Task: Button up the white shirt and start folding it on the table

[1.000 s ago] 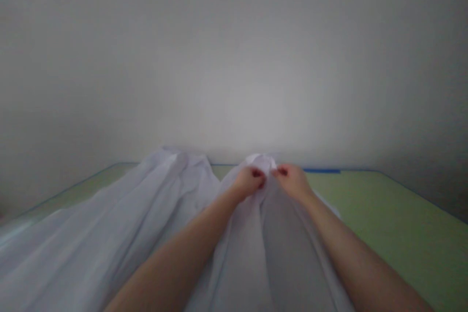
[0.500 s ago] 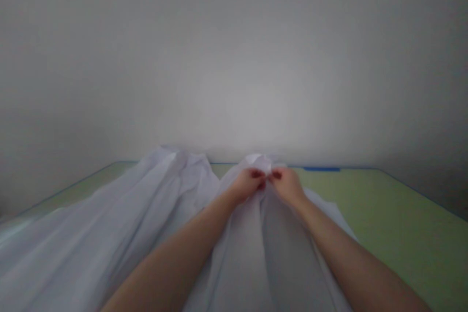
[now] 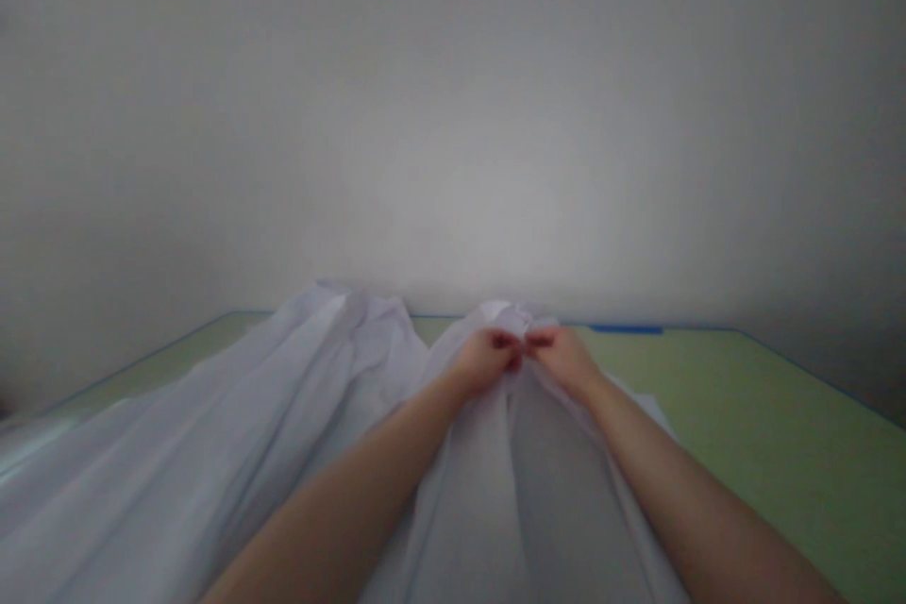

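A large white cloth (image 3: 212, 453) lies in long folds across a green table (image 3: 764, 415), from the near edge to the far edge. Both my arms reach out over it. My left hand (image 3: 485, 361) and my right hand (image 3: 562, 359) meet at the cloth's far end, their fingertips almost touching. Each hand is closed in a pinch on a bunched bit of the white cloth. A small puff of cloth stands up just behind the fingers.
A plain pale wall (image 3: 453, 113) rises right behind the table's far edge. A strip of blue tape (image 3: 627, 329) sits on that edge at the right. Bare green tabletop shows to the right of the cloth.
My hands have drawn closer together at the far end of the cloth, and the gap between the fingertips has nearly closed. The cloth has barely shifted.
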A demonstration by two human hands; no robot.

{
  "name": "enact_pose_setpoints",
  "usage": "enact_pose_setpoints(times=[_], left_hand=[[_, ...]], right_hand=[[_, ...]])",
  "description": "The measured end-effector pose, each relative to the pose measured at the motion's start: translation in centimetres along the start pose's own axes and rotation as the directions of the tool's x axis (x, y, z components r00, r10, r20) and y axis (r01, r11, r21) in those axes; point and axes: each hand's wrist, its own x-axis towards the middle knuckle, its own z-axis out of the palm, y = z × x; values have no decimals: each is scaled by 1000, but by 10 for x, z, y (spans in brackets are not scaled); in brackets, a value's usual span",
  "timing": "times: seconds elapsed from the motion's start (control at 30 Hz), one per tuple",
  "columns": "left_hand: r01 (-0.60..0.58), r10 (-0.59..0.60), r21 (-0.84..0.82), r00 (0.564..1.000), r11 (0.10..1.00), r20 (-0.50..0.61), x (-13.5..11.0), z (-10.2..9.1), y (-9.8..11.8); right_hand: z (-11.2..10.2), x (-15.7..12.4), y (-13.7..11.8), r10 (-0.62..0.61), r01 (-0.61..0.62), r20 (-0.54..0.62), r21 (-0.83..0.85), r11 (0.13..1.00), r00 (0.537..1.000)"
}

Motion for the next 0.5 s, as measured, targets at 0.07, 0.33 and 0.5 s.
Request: enact_pose_setpoints(times=[0.07,0.33,0.5], left_hand=[[-18,19,-78,1000,997,20,1,1,-1],[33,-34,-71,999,997,-3,-2,0,4],[80,-86,-205,996,975,-21,-4,1,6]], right_hand=[[1,0,-1,18,-18,-9,-19,1000,1000],[4,-1,3,-132,114,-83,-191,975,988],[1,-8,-1,-260,254,21,-306,918,965]])
